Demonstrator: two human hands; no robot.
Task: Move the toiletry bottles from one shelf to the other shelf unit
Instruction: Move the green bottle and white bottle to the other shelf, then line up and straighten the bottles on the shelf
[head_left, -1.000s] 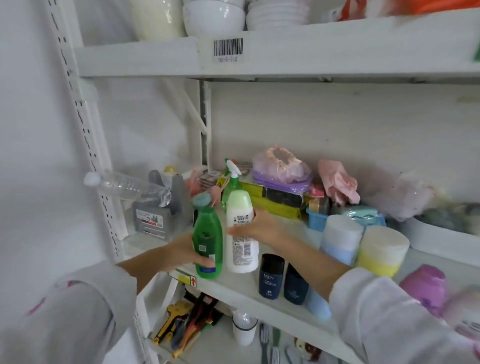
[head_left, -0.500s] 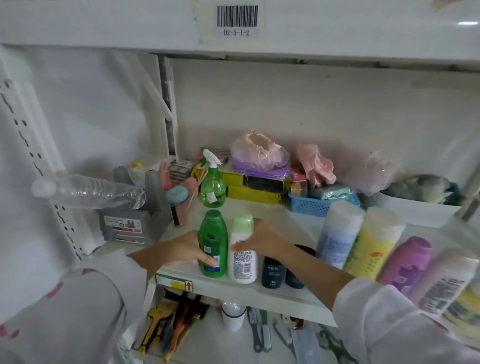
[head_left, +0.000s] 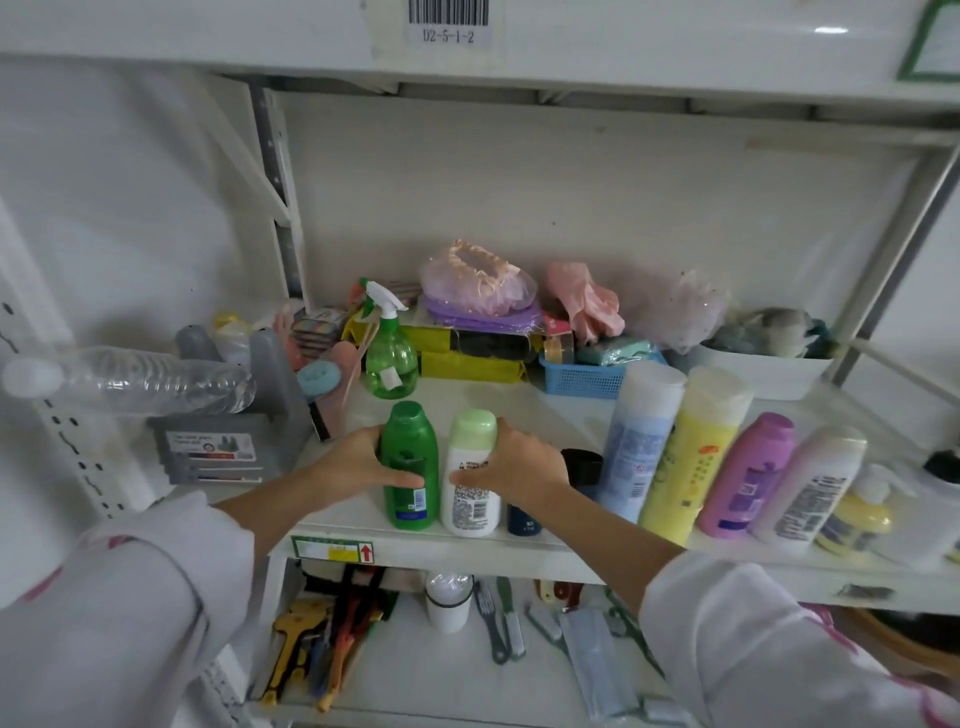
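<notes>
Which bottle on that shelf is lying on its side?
The clear plastic water bottle at far left, resting horizontally on the grey caddy. The other bottles all stand upright or lean.

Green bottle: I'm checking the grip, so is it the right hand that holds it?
No, the left hand grips the green bottle; the right hand holds the white bottle.

A white shelf (head_left: 519, 405) carried a green bottle (head_left: 410, 467) and a white bottle (head_left: 470, 478) upright at the fingers (head_left: 400, 480), a dark jar (head_left: 582, 465) just right, tall bottles (head_left: 691, 452) farther right, a spray bottle (head_left: 389, 358) behind.
</notes>
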